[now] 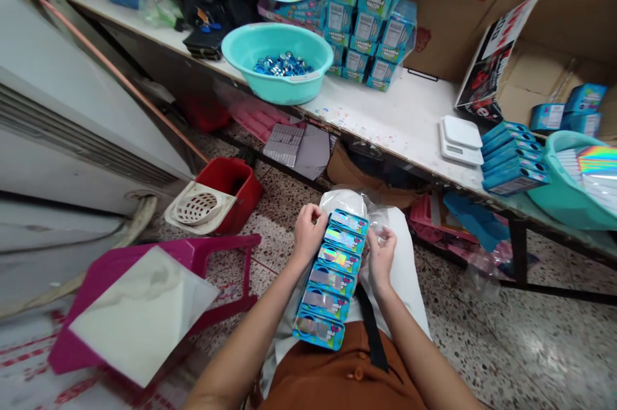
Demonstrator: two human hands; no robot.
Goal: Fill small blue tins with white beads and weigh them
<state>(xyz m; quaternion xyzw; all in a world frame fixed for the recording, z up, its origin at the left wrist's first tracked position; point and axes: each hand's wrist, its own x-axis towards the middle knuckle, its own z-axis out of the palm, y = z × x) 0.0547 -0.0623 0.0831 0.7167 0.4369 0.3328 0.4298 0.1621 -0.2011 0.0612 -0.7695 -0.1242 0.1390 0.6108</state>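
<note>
Well, the left hand (308, 234) is closed, its fingers curled on the gathered top of a clear plastic bag (357, 200), and the right hand (380, 254) pinches the bag's other side. Just below the hands, a row of overlapping blue cartons (328, 281) with holographic windows lies on the person's lap, running back toward a brown shirt (347, 365). Ahead of the hands, a white bench (400, 108) carries a teal basin (274, 85) of blue-wrapped sweets (283, 64), a digital scale (460, 140) and stacked blue boxes (366, 24); a red plastic bin (226, 195) sits on the terrazzo floor (506, 333) to the left.
</note>
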